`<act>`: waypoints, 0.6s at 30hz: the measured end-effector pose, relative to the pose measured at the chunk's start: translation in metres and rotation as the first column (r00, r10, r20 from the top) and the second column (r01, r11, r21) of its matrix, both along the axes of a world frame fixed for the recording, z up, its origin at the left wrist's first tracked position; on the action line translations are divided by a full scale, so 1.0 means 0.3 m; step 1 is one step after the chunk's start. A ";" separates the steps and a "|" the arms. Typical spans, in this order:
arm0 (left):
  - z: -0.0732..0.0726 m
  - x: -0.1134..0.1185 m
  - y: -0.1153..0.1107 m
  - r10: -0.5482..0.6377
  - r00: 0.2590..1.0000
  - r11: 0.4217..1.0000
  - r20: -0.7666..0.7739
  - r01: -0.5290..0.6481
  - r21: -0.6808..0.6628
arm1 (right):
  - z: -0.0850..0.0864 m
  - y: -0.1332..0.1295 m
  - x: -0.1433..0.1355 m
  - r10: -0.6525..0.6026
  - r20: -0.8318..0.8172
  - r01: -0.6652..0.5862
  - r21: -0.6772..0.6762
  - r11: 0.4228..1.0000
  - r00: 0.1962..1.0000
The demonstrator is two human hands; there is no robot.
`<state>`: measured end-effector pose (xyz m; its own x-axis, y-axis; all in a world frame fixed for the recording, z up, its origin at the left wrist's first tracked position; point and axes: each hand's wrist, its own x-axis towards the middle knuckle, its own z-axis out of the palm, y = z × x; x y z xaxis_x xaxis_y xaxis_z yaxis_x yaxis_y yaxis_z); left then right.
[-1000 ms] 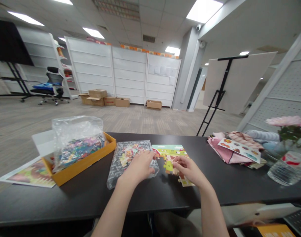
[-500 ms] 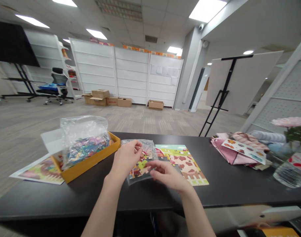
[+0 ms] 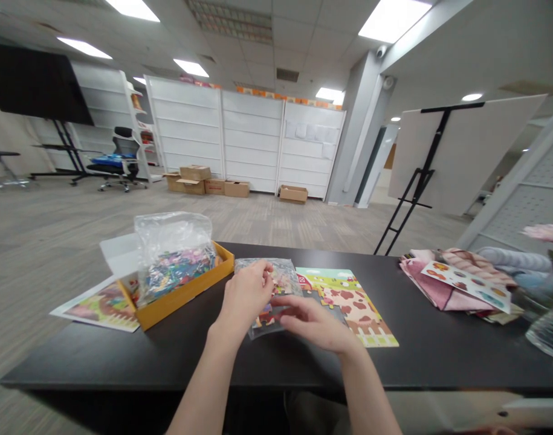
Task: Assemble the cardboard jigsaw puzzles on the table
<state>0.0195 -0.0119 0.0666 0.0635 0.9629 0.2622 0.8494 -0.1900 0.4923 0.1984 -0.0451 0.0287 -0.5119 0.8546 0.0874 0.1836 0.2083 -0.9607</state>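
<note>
A clear plastic bag [image 3: 283, 266] lies on the dark table with colourful jigsaw pieces [image 3: 266, 315] on or in it. Over its left side is my left hand [image 3: 249, 293], its fingers bent together; their tips are partly hidden, and whatever they hold does not show clearly. My right hand [image 3: 315, 323] hovers low over the bag's right side, palm down, thumb apart from the loosely bent fingers, and no piece shows in it. Just right of the bag sits a partly assembled jigsaw puzzle [image 3: 355, 299] with a brown-spotted cow, a fence and a red barn.
A yellow box [image 3: 185, 297] on the left holds a big clear bag of pieces [image 3: 179, 269]. Beside it lies a printed picture sheet [image 3: 101, 308]. Folded cloths [image 3: 419, 284] with a sticker sheet [image 3: 466, 284] on them are at the right, near a clear vessel [image 3: 548, 332] and pink flower.
The view has turned slightly left, so the scene sits further right. My right hand's fingers have moved closer to my left hand, and the green and yellow pieces between them no longer show.
</note>
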 end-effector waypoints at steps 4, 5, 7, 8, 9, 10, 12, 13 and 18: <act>-0.019 0.011 -0.003 -0.239 0.970 0.966 0.041 0.234 0.108 | 0.024 -0.017 0.203 -0.371 0.097 0.364 0.075 0.928 0.924; -0.021 0.021 -0.008 -0.304 0.951 0.947 0.057 0.295 0.126 | 0.013 -0.016 0.260 -0.475 0.142 0.461 0.125 0.879 0.868; -0.021 0.048 -0.023 -0.394 0.916 0.915 0.079 0.383 0.129 | -0.023 -0.013 0.378 -0.639 0.271 0.613 0.182 0.769 0.720; -0.021 0.064 -0.031 -0.424 0.902 0.903 0.080 0.414 0.116 | -0.045 -0.014 0.435 -0.706 0.350 0.675 0.229 0.702 0.616; -0.021 0.082 -0.038 -0.449 0.891 0.892 0.073 0.441 0.095 | -0.067 -0.017 0.489 -0.753 0.433 0.714 0.289 0.637 0.496; -0.021 0.099 -0.043 -0.465 0.883 0.885 0.059 0.461 0.068 | -0.086 -0.023 0.538 -0.763 0.515 0.731 0.329 0.597 0.391; -0.027 0.136 -0.052 -0.484 0.875 0.875 0.021 0.484 0.021 | -0.113 -0.040 0.611 -0.744 0.601 0.727 0.366 0.581 0.292; -0.032 0.155 -0.056 -0.495 0.869 0.869 -0.003 0.495 0.005 | -0.119 -0.050 0.633 -0.722 0.637 0.719 0.364 0.592 0.271; -0.088 0.280 -0.101 -0.591 0.798 0.806 -0.119 0.588 -0.058 | -0.106 -0.084 0.630 -0.658 0.696 0.679 0.336 0.652 0.288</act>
